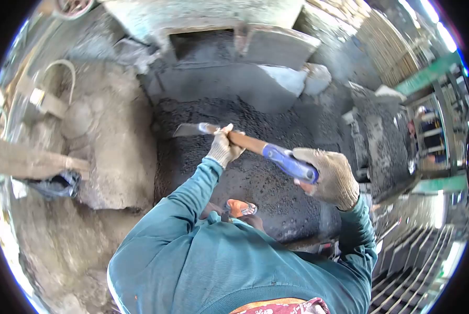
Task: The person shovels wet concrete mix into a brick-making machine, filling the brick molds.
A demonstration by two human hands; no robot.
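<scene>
A shovel (253, 144) with a wooden shaft and a blue grip (287, 161) is held across in front of me, over the dark floor. My left hand (225, 147), in a pale knit glove, is closed around the shaft near the blade end. My right hand (331, 175), also gloved, is closed at the blue grip; its fingers are partly hidden behind. The metal blade (190, 130) points left, seen nearly edge-on. Dark, lumpy granular material (208, 112) covers the ground beneath the shovel.
A sandalled foot (238, 208) stands on the dark ground below my arms. To the left is a rough earthen block (116, 157) with a wooden beam (35, 157) over it. Ahead is a masonry opening (203, 44). A dark-coated ledge (383, 141) and metal bars (412, 267) lie right.
</scene>
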